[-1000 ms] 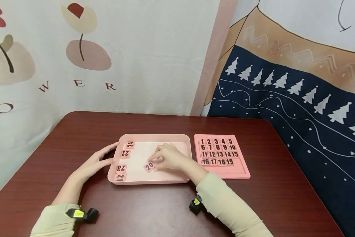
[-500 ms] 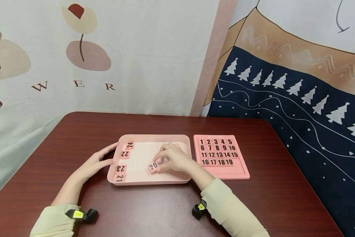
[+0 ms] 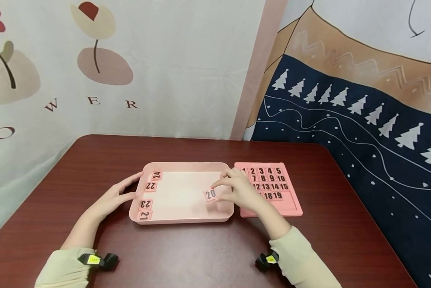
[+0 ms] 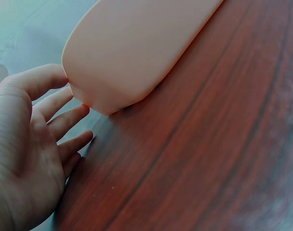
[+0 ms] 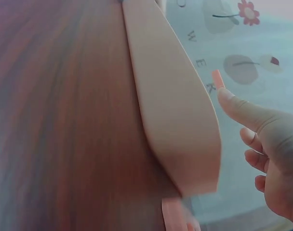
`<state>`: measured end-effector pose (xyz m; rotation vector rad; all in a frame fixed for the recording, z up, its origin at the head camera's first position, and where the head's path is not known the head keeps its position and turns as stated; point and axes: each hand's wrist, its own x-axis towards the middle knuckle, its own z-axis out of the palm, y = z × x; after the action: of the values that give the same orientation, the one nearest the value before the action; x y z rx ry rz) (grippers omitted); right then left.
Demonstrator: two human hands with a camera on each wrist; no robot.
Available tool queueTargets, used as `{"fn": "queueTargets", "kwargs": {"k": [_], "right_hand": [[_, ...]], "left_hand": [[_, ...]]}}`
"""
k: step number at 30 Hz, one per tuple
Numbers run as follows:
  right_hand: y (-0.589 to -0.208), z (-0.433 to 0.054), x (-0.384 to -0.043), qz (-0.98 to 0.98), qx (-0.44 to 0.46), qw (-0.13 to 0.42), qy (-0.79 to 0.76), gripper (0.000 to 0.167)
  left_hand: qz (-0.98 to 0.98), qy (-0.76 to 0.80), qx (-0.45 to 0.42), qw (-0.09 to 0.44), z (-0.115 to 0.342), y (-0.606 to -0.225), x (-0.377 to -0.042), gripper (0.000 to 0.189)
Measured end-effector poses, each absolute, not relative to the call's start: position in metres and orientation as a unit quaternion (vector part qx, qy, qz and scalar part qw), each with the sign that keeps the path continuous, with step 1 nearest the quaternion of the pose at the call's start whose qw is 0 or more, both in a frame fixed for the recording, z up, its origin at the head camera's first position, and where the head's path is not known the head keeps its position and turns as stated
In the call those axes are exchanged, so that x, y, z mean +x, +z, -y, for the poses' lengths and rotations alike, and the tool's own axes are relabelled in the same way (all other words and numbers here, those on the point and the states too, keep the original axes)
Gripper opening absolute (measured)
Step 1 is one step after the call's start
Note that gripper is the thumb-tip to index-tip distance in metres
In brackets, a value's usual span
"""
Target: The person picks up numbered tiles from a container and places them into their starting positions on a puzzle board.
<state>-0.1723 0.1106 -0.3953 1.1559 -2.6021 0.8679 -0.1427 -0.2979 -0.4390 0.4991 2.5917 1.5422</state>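
Observation:
My right hand (image 3: pixel 240 192) pinches a small pink number tile marked 20 (image 3: pixel 210 195) between thumb and fingers, above the right part of the pink tray (image 3: pixel 186 221). In the right wrist view the tile (image 5: pixel 218 79) shows edge-on at the tip of the thumb. My left hand (image 3: pixel 112 200) touches the tray's left end with fingers stretched out. The left wrist view has these fingertips against the outer wall of the tray (image 4: pixel 117 53). Along the tray's left side lie tiles 24 (image 3: pixel 156 175), 22 (image 3: pixel 150 187), 23 (image 3: pixel 145 204) and 21 (image 3: pixel 144 215).
Right of the tray lies a pink number board (image 3: pixel 291 204) with tiles in rows up to 19; my right hand hides part of its left side. Both sit on a dark red-brown table (image 3: pixel 186 256). Printed cloths (image 3: pixel 186 80) hang behind it.
My right hand has picked tile 20 up off the tray floor and carried it to the right, partly over the board's left edge. The left hand has stayed at the tray.

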Motion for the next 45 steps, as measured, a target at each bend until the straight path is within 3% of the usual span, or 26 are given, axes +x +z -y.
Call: {"fn": "queueTargets", "kwargs": {"k": [21, 30, 45], "right_hand": [[-0.413, -0.240, -0.153, 0.885, 0.306, 0.135, 0.324, 0.037], [-0.421, -0.281, -0.154, 0.918, 0.224, 0.088, 0.314, 0.036], [-0.433, -0.323, -0.160, 0.944, 0.159, 0.063, 0.284, 0.036]], "left_hand": [[-0.845, 0.503, 0.179, 0.032, 0.300, -0.441, -0.146, 0.061], [-0.844, 0.505, 0.179, 0.034, 0.300, -0.442, -0.146, 0.061], [-0.845, 0.504, 0.177, 0.038, 0.299, -0.440, -0.145, 0.061]]}}
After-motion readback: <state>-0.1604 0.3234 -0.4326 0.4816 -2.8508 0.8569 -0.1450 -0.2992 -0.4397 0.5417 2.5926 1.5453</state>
